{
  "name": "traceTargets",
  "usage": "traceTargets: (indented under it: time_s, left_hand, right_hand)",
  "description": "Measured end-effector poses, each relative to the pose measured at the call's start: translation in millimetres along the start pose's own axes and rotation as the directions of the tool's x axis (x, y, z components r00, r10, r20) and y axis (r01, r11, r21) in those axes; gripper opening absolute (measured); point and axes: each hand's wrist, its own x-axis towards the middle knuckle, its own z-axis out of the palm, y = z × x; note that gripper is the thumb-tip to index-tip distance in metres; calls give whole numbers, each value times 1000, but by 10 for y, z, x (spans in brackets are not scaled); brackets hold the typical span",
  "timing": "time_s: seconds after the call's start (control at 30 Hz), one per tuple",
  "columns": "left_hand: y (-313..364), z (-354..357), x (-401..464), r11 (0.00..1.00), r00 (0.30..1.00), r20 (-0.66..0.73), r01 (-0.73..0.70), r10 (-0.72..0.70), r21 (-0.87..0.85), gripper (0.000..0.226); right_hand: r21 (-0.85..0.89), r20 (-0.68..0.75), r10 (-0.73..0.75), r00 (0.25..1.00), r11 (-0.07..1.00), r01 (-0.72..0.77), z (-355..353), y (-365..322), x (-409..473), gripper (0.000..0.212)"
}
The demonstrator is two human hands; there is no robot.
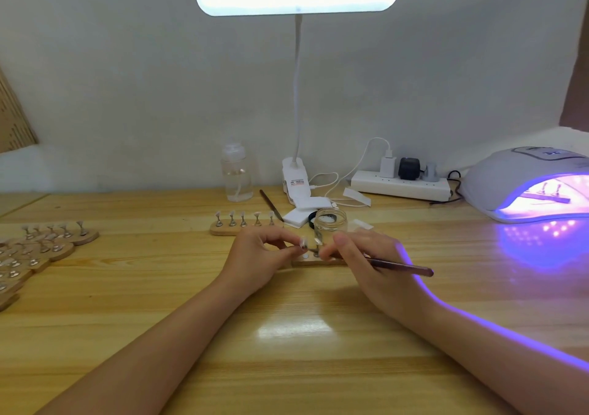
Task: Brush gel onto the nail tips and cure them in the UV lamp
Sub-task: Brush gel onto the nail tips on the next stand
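Observation:
My left hand (pixel 259 255) pinches a small metal peg with a pale nail tip (pixel 302 242) on top, lifted just above a wooden holder strip (pixel 314 262) at mid-table. My right hand (pixel 366 260) grips a dark brush (pixel 403 268), its bristle end meeting the tip between my fingers. A small glass gel jar (pixel 330 223) stands open right behind the hands. At the far right the white UV lamp (pixel 522 185) glows violet, with a holder strip and nail tips inside it (pixel 546 196).
Another wooden strip with several nail tips (pixel 243 225) lies behind my left hand. Several more strips (pixel 41 249) are piled at the left edge. At the back stand a clear bottle (pixel 236 172), a clip desk lamp (pixel 294 178), a second brush (pixel 271 206) and a power strip (pixel 401 185).

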Motion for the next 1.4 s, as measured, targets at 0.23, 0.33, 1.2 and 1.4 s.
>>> traceTargets:
  time_s: [0.23, 0.33, 1.2, 1.4]
  left_hand:
    - [12, -3, -5, 1000, 1000, 12, -15, 15, 10, 15]
    - [14, -6, -9, 1000, 999, 21, -28, 28, 12, 17]
    - [20, -9, -13, 998, 1000, 12, -25, 24, 61, 25]
    - [22, -5, -11, 996, 999, 18, -35, 33, 78, 18]
  right_hand:
    - [-61, -25, -2, 1000, 998, 1, -5, 13, 1, 40]
    - [-1, -23, -26, 999, 1000, 26, 2, 7, -11, 44]
    - [12, -5, 62, 998, 998, -62, -3, -3, -11, 39]
    - [-55, 16, 59, 998, 997, -58, -8, 12, -4, 38]
